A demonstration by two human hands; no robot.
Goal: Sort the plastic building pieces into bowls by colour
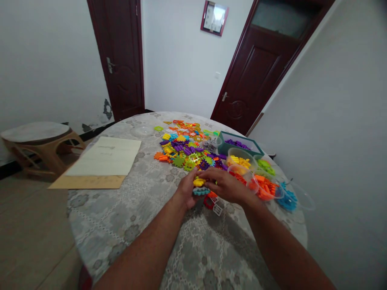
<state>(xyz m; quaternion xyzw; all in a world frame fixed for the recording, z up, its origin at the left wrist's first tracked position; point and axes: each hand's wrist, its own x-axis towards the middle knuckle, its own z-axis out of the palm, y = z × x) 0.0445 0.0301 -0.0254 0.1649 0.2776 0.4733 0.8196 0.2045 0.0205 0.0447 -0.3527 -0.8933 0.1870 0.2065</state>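
My left hand is closed round a small stack of toothed plastic building pieces, held just above the tablecloth. A blue toothed piece lies at the bottom of the stack and yellow pieces sit above it. From the right, my right hand reaches over with bent fingers at the yellow pieces; its fingertips are partly hidden. Beyond both hands spreads a pile of mixed toothed pieces in green, purple, yellow, orange and blue. Below the right hand lie red pieces and a white grid piece.
To the right stand a green box of purple pieces and clear tubs with yellow pieces, orange pieces and blue pieces. Paper sheets lie at the left. A stool stands beside the round table.
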